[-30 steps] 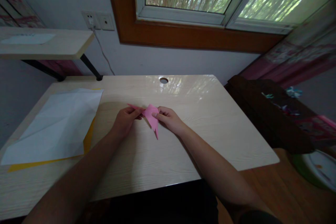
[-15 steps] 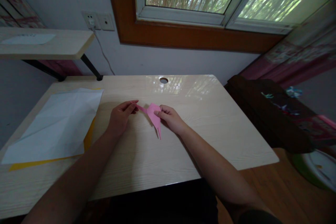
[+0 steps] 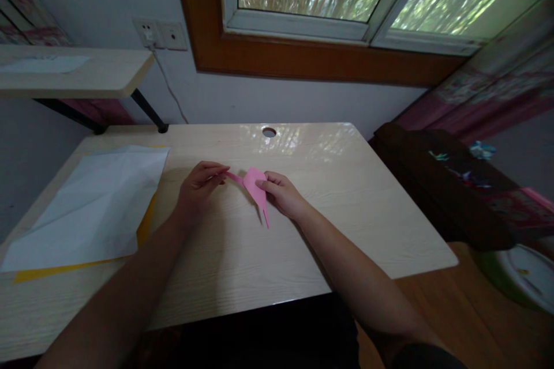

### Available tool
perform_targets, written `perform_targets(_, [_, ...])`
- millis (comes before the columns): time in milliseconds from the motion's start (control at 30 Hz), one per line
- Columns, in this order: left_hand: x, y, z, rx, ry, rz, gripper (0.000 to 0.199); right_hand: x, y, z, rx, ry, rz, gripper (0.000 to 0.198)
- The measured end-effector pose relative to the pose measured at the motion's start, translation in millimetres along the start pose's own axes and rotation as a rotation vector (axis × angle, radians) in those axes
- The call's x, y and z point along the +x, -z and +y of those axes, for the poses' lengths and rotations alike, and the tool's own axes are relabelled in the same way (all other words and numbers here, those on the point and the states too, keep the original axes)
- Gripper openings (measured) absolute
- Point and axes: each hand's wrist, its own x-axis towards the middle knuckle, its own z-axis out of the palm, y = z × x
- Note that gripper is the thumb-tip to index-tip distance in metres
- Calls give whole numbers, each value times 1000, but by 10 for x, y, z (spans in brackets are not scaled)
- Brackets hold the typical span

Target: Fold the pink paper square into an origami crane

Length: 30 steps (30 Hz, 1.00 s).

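Between my hands is a folded pink origami paper (image 3: pixel 254 182), held over the middle of the light wooden desk (image 3: pixel 277 265). It has a broad diamond-shaped body, a narrow strip running off to the left and a thin point hanging toward me. My left hand (image 3: pixel 199 184) pinches the end of the narrow strip between thumb and fingers. With the thumb on top, my right hand (image 3: pixel 281 193) grips the right edge of the body; its other fingers are partly hidden behind the paper.
On the desk's left side lies a large creased white sheet (image 3: pixel 95 202) over a yellow sheet (image 3: pixel 145 225). A raised shelf (image 3: pixel 116 78) stands at the back left. Near the far edge is a round cable hole (image 3: pixel 269 132). Dark furniture (image 3: pixel 415 167) with small colourful items sits right.
Both hands keep hold of the pink paper. The body has turned slightly, and its lower points, seen apart before, now look like one. My left fingers have shifted a little.
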Motion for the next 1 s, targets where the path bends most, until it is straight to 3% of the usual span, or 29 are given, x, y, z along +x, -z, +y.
perform_targets(367, [-46, 37, -56, -197, 260, -92, 27, -11, -11, -9, 8, -3, -12, 38])
perform_targets(633, [-59, 67, 10, -300, 296, -178, 29, -13, -2, -3, 15, 9, -16, 37])
perform_targets(1000, [-31, 42, -21, -322, 334, -106, 29, -9, -2, 9, -3, 31, -23, 37])
